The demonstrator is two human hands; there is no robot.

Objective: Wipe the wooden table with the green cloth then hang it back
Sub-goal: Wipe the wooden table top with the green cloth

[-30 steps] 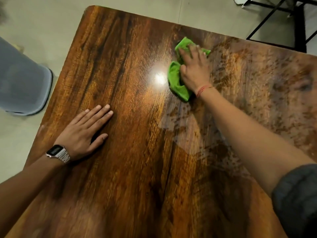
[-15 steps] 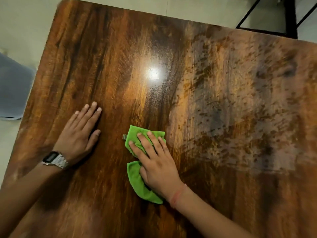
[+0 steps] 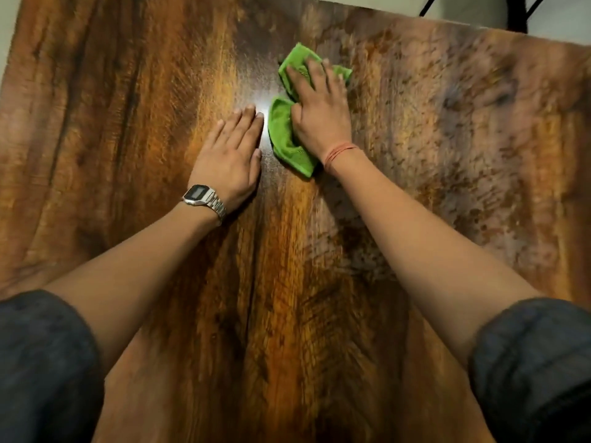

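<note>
A glossy dark wooden table point(image 3: 128, 155) fills almost the whole view. The green cloth point(image 3: 283, 139) lies crumpled on it, up past the middle. My right hand point(image 3: 319, 113) presses flat on the cloth with straight fingers, covering its middle; green folds show at the fingertips and beside the palm. My left hand point(image 3: 230, 155), with a metal watch on the wrist, rests flat on the bare wood just left of the cloth, fingers together. The right half of the tabletop shows dull smeared streaks.
Pale floor shows past the table's far edge and at the top left corner. A black metal frame point(image 3: 518, 14) stands beyond the far right corner. Both my forearms reach in from the bottom, sleeves rolled up.
My right hand has pushed the cloth away from me, toward the far side. The view has shifted forward and left, so my left hand now lies right beside the cloth.
</note>
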